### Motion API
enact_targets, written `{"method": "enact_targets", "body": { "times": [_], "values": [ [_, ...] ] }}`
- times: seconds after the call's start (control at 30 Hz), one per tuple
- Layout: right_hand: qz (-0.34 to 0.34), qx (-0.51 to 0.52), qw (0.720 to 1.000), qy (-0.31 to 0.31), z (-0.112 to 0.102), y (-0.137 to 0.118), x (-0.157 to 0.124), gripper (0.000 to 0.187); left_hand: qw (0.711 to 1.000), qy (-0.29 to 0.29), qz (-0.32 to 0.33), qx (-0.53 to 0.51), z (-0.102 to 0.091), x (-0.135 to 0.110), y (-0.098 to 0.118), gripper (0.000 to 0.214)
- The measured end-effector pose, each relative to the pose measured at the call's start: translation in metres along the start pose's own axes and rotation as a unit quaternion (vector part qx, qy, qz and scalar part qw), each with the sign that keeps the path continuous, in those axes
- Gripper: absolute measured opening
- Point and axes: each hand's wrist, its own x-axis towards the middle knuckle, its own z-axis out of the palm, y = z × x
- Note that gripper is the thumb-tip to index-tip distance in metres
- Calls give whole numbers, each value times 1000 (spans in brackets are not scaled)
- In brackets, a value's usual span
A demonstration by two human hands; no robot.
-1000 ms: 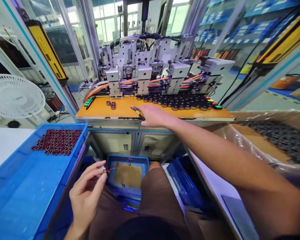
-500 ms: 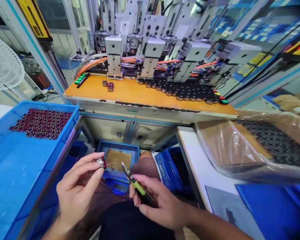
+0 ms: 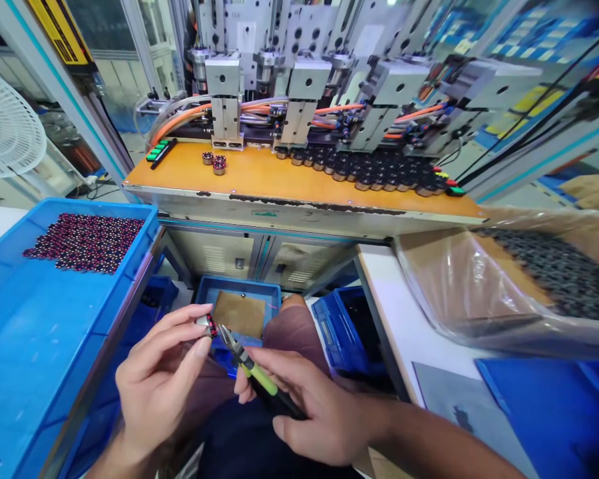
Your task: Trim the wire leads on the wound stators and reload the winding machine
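Between thumb and fingers, my left hand (image 3: 162, 376) pinches a small wound motor stator (image 3: 207, 324), a silvery ring with red and black on the side facing right. A pair of cutting pliers (image 3: 254, 374) with green and black handles is gripped in my right hand (image 3: 314, 406). The pliers' jaw tips lie just right of the stator, close to its red face; whether they touch it I cannot tell. A thin reddish wire shows faintly by the jaws.
At left, a blue tray (image 3: 34, 319) holds many red-black stators (image 3: 92, 243). Ahead, an orange bench (image 3: 170, 173) bears two stators and rows of black-topped parts (image 3: 374, 169) beneath a machine. A lined carton (image 3: 449, 286) stands right; a blue bin (image 3: 239, 283) sits below.
My right hand has moved left with the pliers, bringing the jaws beside the stator. My left hand has stayed nearly in place, and the view has shifted slightly.
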Motion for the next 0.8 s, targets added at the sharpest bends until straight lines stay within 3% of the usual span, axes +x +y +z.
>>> {"method": "enact_targets", "body": {
  "times": [0.17, 0.43, 0.63, 0.8],
  "values": [
    [18, 7, 1000, -3, -2, -4, 2, 47, 1000, -2, -9, -5, 1, -2, -1, 31],
    [59, 8, 998, 0, 0, -5, 2, 38, 1000, -5, -5, -11, 1, -1, -3, 33],
    [47, -41, 998, 15, 1, 8, -5, 42, 1000, -9, 15, -8, 0, -2, -5, 34],
    [59, -78, 992, 76, 3, 13, -3, 54, 1000, -20, 16, -14, -1, -3, -9, 35]
  ]
}}
